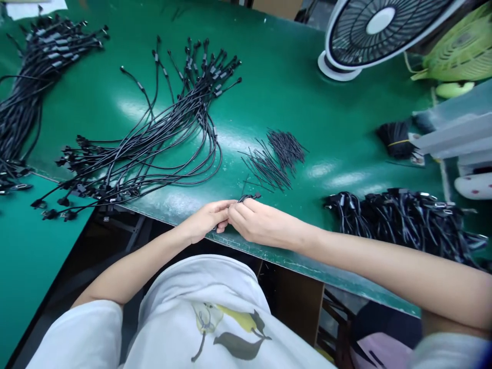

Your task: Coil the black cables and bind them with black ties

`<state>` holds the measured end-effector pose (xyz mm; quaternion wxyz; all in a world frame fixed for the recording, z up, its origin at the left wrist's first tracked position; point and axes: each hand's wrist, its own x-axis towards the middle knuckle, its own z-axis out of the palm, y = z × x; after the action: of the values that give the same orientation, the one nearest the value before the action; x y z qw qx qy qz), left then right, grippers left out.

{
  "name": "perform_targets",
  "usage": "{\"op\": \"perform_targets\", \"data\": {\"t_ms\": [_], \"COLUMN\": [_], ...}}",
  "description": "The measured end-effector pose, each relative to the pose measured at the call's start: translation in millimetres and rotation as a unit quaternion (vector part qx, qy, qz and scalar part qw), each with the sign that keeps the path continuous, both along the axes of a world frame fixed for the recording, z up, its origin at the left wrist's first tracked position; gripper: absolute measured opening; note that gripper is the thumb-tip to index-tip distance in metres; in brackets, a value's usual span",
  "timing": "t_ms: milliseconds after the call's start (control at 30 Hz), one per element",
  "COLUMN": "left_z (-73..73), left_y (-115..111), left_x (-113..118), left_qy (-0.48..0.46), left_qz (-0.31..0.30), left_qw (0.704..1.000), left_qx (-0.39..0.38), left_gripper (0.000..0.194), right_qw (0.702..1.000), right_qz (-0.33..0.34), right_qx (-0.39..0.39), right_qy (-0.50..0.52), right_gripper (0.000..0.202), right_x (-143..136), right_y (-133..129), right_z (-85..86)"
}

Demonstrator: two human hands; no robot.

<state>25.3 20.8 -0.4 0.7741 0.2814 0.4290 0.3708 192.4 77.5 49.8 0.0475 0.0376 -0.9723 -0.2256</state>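
My left hand (209,219) and my right hand (255,221) meet at the front edge of the green table, both with fingers closed around a black cable (248,198). A coiled bit and a small connector end of it stick up above the right fingers; the rest is hidden in the hands. Just beyond them lies a pile of short black twist ties (282,154). To the left, a loose spread of straight black cables (169,128) with connectors at both ends covers the table.
Another heap of black cables (38,66) lies far left. Coiled, bundled cables (403,218) line the right side. Beyond them sits a banded bundle of black ties (395,139). A white desk fan (340,66) stands at the back right near a yellow-green fan-shaped object (461,48).
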Motion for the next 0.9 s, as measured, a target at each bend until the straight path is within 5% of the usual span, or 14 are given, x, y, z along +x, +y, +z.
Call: {"op": "perform_targets", "data": {"t_ms": [167, 300, 433, 600, 667, 733, 900], "left_z": [0.5, -7.9, -13.8, 1.5, 9.5, 14.4, 8.9], "left_y": [-1.8, 4.9, 11.1, 4.8, 1.4, -2.4, -12.7], "left_x": [7.8, 13.8, 10.0, -3.8, -6.3, -7.3, -10.0], "left_qy": [0.034, 0.063, 0.040, 0.187, 0.242, 0.241, 0.155], "left_qz": [0.028, 0.150, 0.265, 0.189, 0.136, 0.103, 0.064], "left_qw": [0.999, 0.986, 0.958, 0.929, 0.908, 0.907, 0.966], "left_qx": [0.009, 0.048, 0.098, 0.257, 0.315, 0.330, 0.199], "left_gripper": [0.025, 0.015, 0.020, 0.009, 0.021, 0.023, 0.029], "right_qw": [0.998, 0.969, 0.878, 0.747, 0.757, 0.808, 0.909], "right_qz": [-0.058, -0.185, -0.314, -0.330, -0.320, -0.313, -0.277], "right_qx": [-0.024, -0.134, -0.283, -0.498, -0.491, -0.406, -0.167], "right_qy": [0.007, 0.090, 0.225, 0.292, 0.289, 0.291, 0.264], "right_gripper": [0.030, 0.020, 0.026, 0.028, 0.029, 0.029, 0.027], "right_x": [-5.1, -12.0, -20.2, -17.5, -13.8, -10.7, -9.8], "right_y": [0.2, 8.8, 10.1, 10.1, 12.5, 14.0, 8.9], "right_z": [-9.9, -24.6, -37.7, -43.2, -42.1, -39.7, -31.8]}}
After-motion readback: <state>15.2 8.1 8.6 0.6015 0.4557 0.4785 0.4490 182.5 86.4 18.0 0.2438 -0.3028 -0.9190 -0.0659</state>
